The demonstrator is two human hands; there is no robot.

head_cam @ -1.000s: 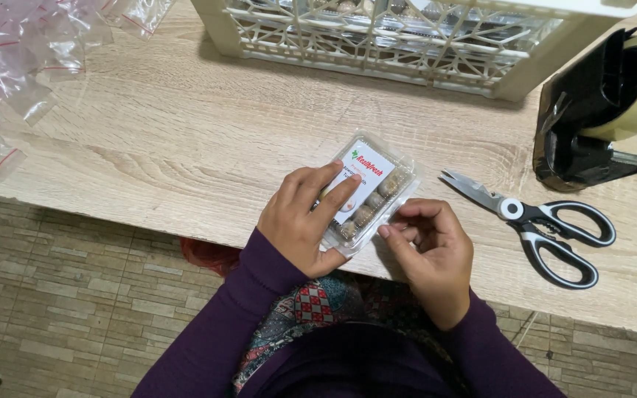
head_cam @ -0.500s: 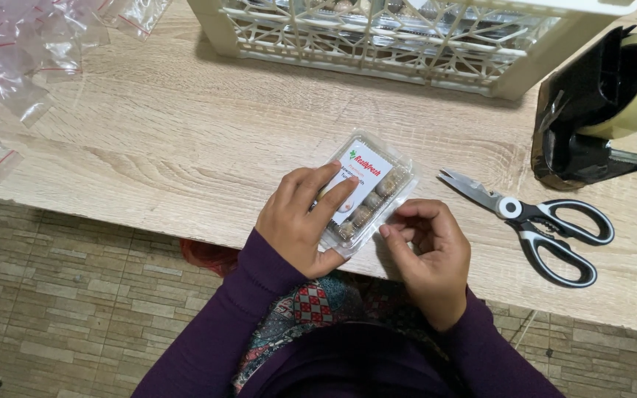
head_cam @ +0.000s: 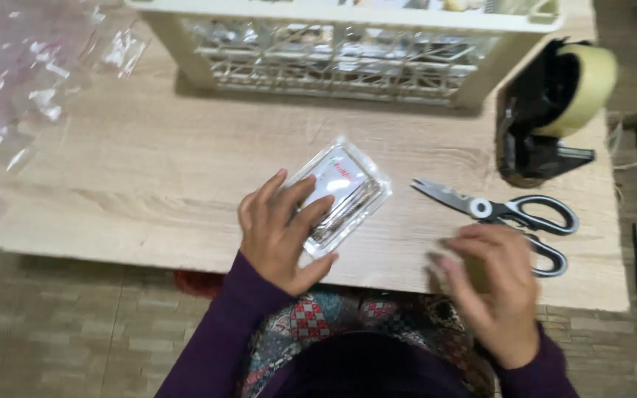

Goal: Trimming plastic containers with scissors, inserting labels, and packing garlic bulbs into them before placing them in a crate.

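**A:** What lies farthest left on the table [head_cam: 149, 169]?

**B:** A heap of clear little bags [head_cam: 16, 81], up in the far corner, well away from my hands.

**A:** And then your left hand?

**B:** My left hand [head_cam: 283, 234] lies flat on a clear plastic box [head_cam: 348, 193] near the front edge of the table. My fingers are spread over its near half and the thumb sits by its near corner, so I press it down rather than clasp it. The box lies tilted, with a white label under its lid and small brownish pieces inside; I cannot tell what they are.

**A:** What is behind it?

**B:** A cream lattice basket [head_cam: 333, 51] along the far edge, apart from the box.

**A:** And on the right?

**B:** My right hand [head_cam: 492, 284] is blurred. It hovers over the front edge, fingers loosely curled, just beside the black handles of the scissors [head_cam: 503, 214]. I cannot tell whether it holds anything. The scissors lie shut, blades pointing at the box. Behind them stands a black tape dispenser [head_cam: 547, 118] with a yellowish roll.
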